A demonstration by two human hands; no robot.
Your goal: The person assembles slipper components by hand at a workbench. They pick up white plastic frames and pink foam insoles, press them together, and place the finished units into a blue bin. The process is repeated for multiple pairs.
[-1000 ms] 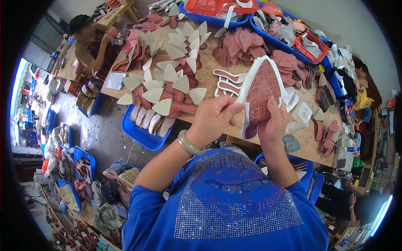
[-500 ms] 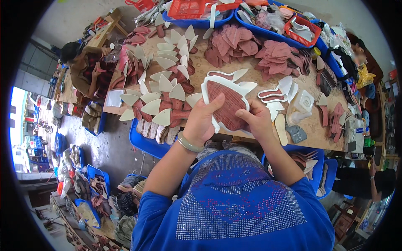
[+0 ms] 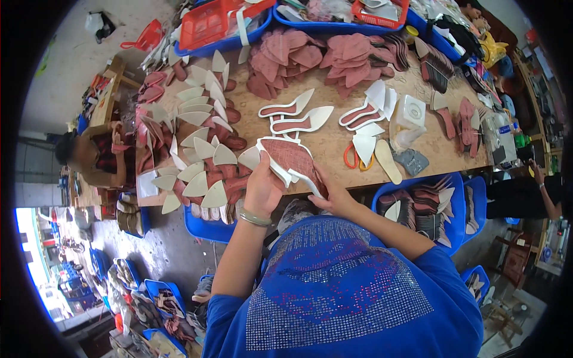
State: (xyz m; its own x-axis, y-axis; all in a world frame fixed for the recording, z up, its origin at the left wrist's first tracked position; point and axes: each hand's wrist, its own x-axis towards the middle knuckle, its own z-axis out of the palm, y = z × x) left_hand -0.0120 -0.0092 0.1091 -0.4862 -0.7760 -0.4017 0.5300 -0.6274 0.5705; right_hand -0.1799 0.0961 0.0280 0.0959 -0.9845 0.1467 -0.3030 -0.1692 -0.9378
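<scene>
The wooden desk (image 3: 334, 143) stands in a workshop with a grey concrete floor and carries rows of cream pointed shoe-part pieces (image 3: 203, 161), stacks of dusty-pink cut fabric pieces (image 3: 310, 56), a pair of orange-handled scissors (image 3: 352, 156) and blue plastic trays (image 3: 334, 24) along its far edge. The pointed dusty-pink shoe upper with white edging (image 3: 291, 161) now lies low at the near edge of the desk, just in front of the person; half a second ago it was held flatter and farther out over the desk, and a second ago it stood raised and more upright. The left hand (image 3: 262, 188) is closed on the upper's left edge, fingers wrapped over the white trim. The right hand (image 3: 331, 194) holds the lower right edge, fingers narrow and pressed along the trim. Judged from this shift, the piece has been drawn in for close handwork along its border. Two finished white-edged uppers (image 3: 295, 116) lie just beyond it.
</scene>
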